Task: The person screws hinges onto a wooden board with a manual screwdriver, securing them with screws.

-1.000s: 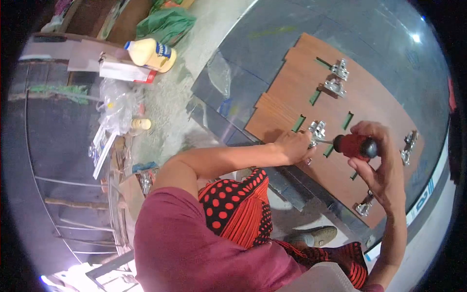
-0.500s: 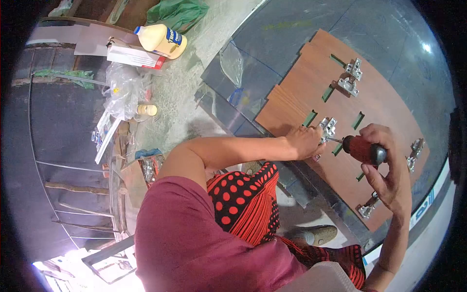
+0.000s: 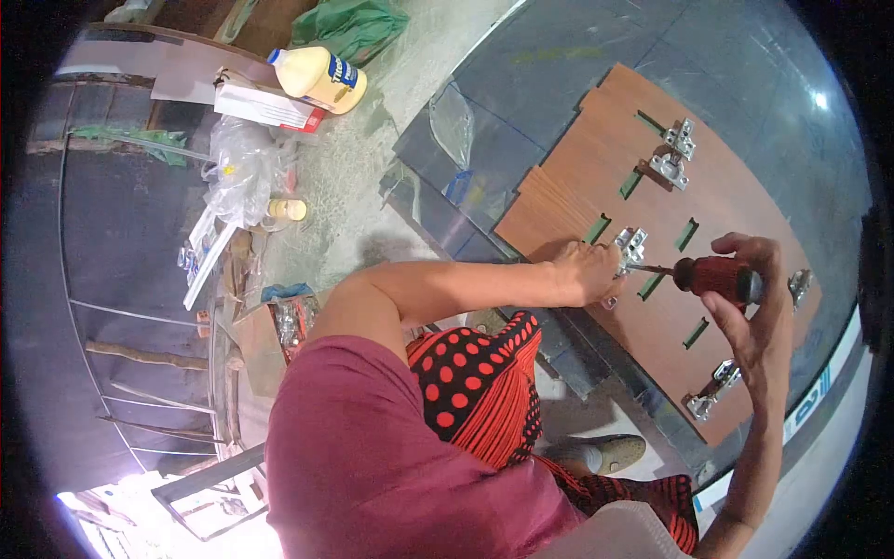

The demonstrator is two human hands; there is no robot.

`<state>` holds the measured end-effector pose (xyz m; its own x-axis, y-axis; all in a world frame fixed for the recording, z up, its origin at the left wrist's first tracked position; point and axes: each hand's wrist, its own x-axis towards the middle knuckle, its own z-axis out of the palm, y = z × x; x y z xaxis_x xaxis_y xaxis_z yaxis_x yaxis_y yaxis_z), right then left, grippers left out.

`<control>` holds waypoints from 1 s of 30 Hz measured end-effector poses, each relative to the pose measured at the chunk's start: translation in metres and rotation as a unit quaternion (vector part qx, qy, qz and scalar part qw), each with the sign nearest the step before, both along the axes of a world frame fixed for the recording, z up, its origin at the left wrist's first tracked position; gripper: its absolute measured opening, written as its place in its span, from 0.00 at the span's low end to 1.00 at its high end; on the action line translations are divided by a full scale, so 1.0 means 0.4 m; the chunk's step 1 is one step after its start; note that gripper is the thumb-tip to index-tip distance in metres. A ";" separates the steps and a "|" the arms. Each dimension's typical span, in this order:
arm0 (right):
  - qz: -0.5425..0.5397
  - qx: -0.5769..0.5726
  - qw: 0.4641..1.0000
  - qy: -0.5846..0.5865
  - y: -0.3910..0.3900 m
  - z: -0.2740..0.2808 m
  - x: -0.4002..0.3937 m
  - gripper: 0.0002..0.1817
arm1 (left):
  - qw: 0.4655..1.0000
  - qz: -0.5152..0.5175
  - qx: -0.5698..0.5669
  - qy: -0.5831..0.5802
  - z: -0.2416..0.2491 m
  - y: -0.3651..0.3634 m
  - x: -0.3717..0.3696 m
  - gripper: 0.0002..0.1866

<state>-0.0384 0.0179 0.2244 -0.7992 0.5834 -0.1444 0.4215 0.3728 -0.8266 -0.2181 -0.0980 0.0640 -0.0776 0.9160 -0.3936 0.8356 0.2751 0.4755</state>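
My left hand (image 3: 589,273) is closed at a silver cabinet hinge (image 3: 630,244), its fingers pressed against the metal and partly hiding it. The hinge sits on a reddish-brown wooden panel (image 3: 568,210) with several dark green slots cut in it. In my right hand (image 3: 759,312) is a screwdriver (image 3: 717,279) with a dark red and black handle, gripped between thumb and fingers. Its shaft points left to the hinge; where the tip meets it is too small to make out. Other hinges lie on the panel, one near the top (image 3: 672,154) and one near the bottom (image 3: 712,391).
Under the panel is a dark, tile-marked work surface (image 3: 521,84) with a clear plastic bag (image 3: 452,126) on it. To the left stand a glue jug (image 3: 321,79), a small bottle (image 3: 287,210) and a box of metal hardware (image 3: 291,321). A green bag (image 3: 349,28) lies at the top.
The screwdriver handle has shifted slightly right with my right hand, and more of its shaft shows. My left hand stays at the hinge. The whole view has moved a little.
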 end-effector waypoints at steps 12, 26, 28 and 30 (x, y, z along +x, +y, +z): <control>0.019 0.097 0.995 0.007 -0.015 -0.001 0.007 0.27 | 1.000 -0.003 0.020 -0.010 -0.009 -0.002 -0.003 0.21; 0.140 0.009 0.986 0.086 0.015 -0.015 0.036 0.29 | 0.999 -0.024 0.002 0.023 -0.002 0.000 -0.003 0.25; 0.138 0.009 0.986 0.088 0.001 -0.031 0.044 0.29 | 0.999 -0.039 -0.011 0.026 0.015 0.004 -0.006 0.27; 0.079 0.008 0.995 0.066 0.004 -0.031 0.046 0.29 | 0.998 -0.021 -0.056 -0.003 0.035 0.017 -0.008 0.27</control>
<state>-0.0202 0.0195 0.2122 -0.8925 0.4505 -0.0244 0.2451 0.4388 -0.8645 -0.2213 -0.0913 0.0781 -0.0380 0.8690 -0.4934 0.8443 0.2920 0.4494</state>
